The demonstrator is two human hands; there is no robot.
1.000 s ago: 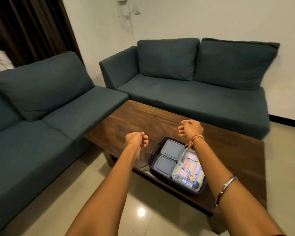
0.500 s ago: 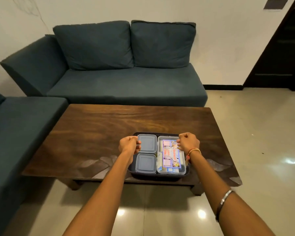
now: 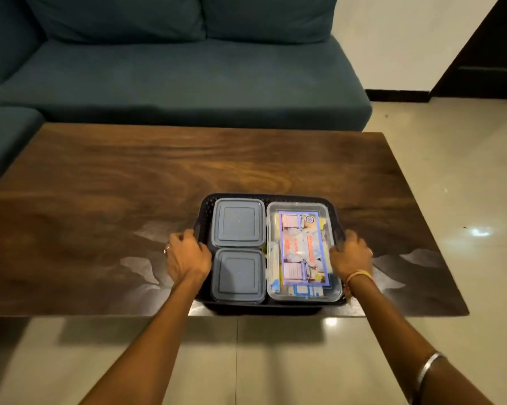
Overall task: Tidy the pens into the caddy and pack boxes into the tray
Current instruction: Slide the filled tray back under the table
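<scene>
Two hands clasp the dark perforated plastic tray (image 3: 271,197) by its side rims: the left hand (image 3: 187,257) curls over the left wall, the right hand (image 3: 351,255) over the right wall, fingers wrapped on the edges. The tray sits on the brown wooden coffee table (image 3: 129,200), close to its near edge. Between the two grips lie three boxes, packed tight: two square grey-lidded plastic containers (image 3: 237,223) just inside the left hand, one beyond the other, and one long clear plastic box with a purple-bordered printed card (image 3: 303,247) just inside the right hand. The card's writing is too blurred to read; no brand can be made out. No pens or caddy are in view. The packing step looks finished, and the hold suggests the tray is being set or carried. A lift would need both hands to rise level, so the boxes do not slide.
</scene>
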